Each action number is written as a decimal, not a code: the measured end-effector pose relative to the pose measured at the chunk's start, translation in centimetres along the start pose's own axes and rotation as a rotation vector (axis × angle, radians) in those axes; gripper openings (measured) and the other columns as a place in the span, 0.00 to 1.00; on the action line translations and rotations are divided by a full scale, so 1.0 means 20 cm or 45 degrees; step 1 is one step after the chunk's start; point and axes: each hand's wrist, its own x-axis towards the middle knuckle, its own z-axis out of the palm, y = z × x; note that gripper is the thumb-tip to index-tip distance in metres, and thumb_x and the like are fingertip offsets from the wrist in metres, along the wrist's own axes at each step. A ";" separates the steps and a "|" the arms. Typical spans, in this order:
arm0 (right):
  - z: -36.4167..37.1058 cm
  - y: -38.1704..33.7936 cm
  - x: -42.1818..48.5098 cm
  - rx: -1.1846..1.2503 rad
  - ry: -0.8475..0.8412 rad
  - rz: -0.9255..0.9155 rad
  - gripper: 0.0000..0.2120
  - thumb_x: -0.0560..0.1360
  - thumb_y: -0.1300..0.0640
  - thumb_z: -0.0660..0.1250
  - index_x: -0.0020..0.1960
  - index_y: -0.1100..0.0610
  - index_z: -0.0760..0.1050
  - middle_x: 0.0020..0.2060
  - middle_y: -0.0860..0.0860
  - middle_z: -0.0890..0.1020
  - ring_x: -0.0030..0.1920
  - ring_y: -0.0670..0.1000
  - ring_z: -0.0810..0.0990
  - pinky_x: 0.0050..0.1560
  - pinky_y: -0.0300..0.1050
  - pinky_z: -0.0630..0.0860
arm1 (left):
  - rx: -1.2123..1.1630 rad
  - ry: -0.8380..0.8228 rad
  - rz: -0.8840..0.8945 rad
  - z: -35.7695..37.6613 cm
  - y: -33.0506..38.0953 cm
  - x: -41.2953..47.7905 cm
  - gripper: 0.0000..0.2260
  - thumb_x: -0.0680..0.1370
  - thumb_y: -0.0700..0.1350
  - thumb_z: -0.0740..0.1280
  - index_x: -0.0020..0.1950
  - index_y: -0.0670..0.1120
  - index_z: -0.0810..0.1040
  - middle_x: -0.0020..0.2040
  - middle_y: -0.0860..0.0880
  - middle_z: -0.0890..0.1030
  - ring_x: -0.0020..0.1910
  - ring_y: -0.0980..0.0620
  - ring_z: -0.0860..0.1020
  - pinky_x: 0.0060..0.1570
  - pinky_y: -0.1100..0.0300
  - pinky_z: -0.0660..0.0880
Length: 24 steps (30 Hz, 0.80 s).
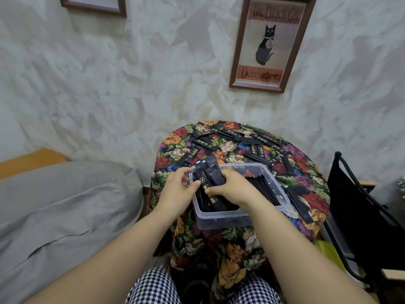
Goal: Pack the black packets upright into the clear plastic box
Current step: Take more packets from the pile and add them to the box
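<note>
A clear plastic box (221, 219) sits on the floral tablecloth (241, 244) at the table's near side. Several black packets (264, 186) stand upright in its right half. Both hands hold a small bunch of black packets (207, 174) over the box's left half, their lower ends inside it. My left hand (177, 189) pinches the bunch from the left, over the box's left rim. My right hand (230, 187) grips it from the right, fingers curled round the packets. Several loose black packets (258, 150) lie flat on the cloth behind the box.
More loose packets (300, 201) lie to the right of the box. A grey cushion (65, 205) lies to the left of the table and a black folding chair (359, 207) stands to its right. The wall with a framed cat poster (270, 40) is just behind.
</note>
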 end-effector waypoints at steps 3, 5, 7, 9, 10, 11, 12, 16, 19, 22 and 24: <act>0.01 0.01 0.03 -0.063 -0.001 0.015 0.28 0.69 0.52 0.76 0.66 0.55 0.73 0.66 0.52 0.71 0.59 0.53 0.75 0.50 0.43 0.71 | 0.148 -0.032 0.066 0.00 0.02 0.00 0.18 0.78 0.50 0.64 0.68 0.51 0.69 0.55 0.49 0.70 0.51 0.54 0.72 0.50 0.63 0.66; 0.01 0.01 0.03 -0.088 0.000 -0.010 0.29 0.69 0.53 0.75 0.68 0.56 0.71 0.70 0.54 0.68 0.62 0.54 0.73 0.50 0.41 0.68 | 0.220 -0.066 0.093 -0.01 0.03 0.01 0.21 0.78 0.50 0.65 0.70 0.51 0.68 0.55 0.49 0.69 0.52 0.55 0.70 0.51 0.64 0.63; 0.00 0.03 0.03 -0.081 -0.003 -0.020 0.32 0.70 0.52 0.75 0.70 0.56 0.68 0.72 0.54 0.65 0.66 0.53 0.70 0.51 0.40 0.66 | 0.275 -0.083 0.099 -0.02 0.03 0.02 0.21 0.77 0.50 0.66 0.70 0.51 0.68 0.55 0.50 0.68 0.52 0.56 0.70 0.51 0.64 0.64; 0.00 0.04 0.04 -0.052 -0.001 -0.013 0.32 0.72 0.51 0.73 0.72 0.57 0.66 0.72 0.52 0.64 0.66 0.52 0.70 0.48 0.36 0.66 | 0.292 -0.087 0.088 -0.03 0.02 0.03 0.21 0.76 0.49 0.67 0.68 0.52 0.70 0.53 0.50 0.69 0.50 0.55 0.71 0.50 0.64 0.65; 0.00 0.04 0.04 -0.044 0.004 -0.003 0.29 0.73 0.51 0.72 0.71 0.57 0.67 0.72 0.51 0.65 0.63 0.50 0.72 0.45 0.34 0.67 | 0.292 -0.094 0.084 -0.03 0.03 0.04 0.20 0.76 0.49 0.68 0.67 0.52 0.71 0.53 0.50 0.69 0.50 0.55 0.71 0.49 0.64 0.64; 0.01 0.04 0.05 -0.041 0.013 0.003 0.27 0.74 0.51 0.71 0.70 0.56 0.69 0.72 0.52 0.64 0.60 0.50 0.73 0.43 0.33 0.69 | 0.294 -0.103 0.084 -0.03 0.03 0.04 0.19 0.76 0.49 0.68 0.66 0.51 0.71 0.53 0.49 0.70 0.50 0.54 0.71 0.49 0.64 0.64; 0.01 0.03 0.06 -0.048 0.024 0.021 0.25 0.74 0.50 0.71 0.68 0.55 0.71 0.74 0.52 0.62 0.59 0.51 0.74 0.44 0.35 0.70 | 0.299 -0.112 0.083 -0.04 0.03 0.05 0.18 0.76 0.49 0.68 0.65 0.51 0.72 0.52 0.49 0.70 0.51 0.54 0.72 0.49 0.64 0.64; 0.00 0.03 0.08 -0.054 0.067 0.067 0.26 0.71 0.52 0.73 0.67 0.53 0.72 0.75 0.52 0.58 0.60 0.56 0.74 0.52 0.43 0.68 | 0.318 -0.122 0.068 -0.05 0.02 0.07 0.17 0.77 0.50 0.67 0.64 0.50 0.73 0.52 0.48 0.72 0.50 0.54 0.72 0.48 0.63 0.64; -0.01 0.03 0.09 -0.016 0.081 0.089 0.30 0.68 0.52 0.76 0.68 0.54 0.71 0.71 0.51 0.65 0.57 0.55 0.76 0.52 0.44 0.70 | 0.289 -0.145 0.050 -0.05 0.02 0.06 0.20 0.76 0.53 0.68 0.65 0.50 0.72 0.52 0.48 0.72 0.48 0.54 0.72 0.47 0.61 0.67; 0.00 0.04 0.10 0.066 0.037 0.093 0.23 0.66 0.52 0.77 0.59 0.52 0.76 0.67 0.51 0.70 0.53 0.56 0.80 0.49 0.47 0.76 | 0.274 -0.139 0.041 -0.05 0.02 0.05 0.23 0.73 0.57 0.69 0.66 0.51 0.71 0.55 0.48 0.72 0.49 0.54 0.72 0.49 0.61 0.67; 0.00 0.04 0.08 0.137 0.029 0.067 0.12 0.68 0.54 0.75 0.49 0.49 0.78 0.66 0.50 0.71 0.51 0.55 0.80 0.43 0.43 0.75 | 0.282 -0.124 0.034 -0.04 0.02 0.05 0.25 0.73 0.59 0.68 0.66 0.51 0.71 0.57 0.48 0.71 0.51 0.54 0.71 0.50 0.62 0.66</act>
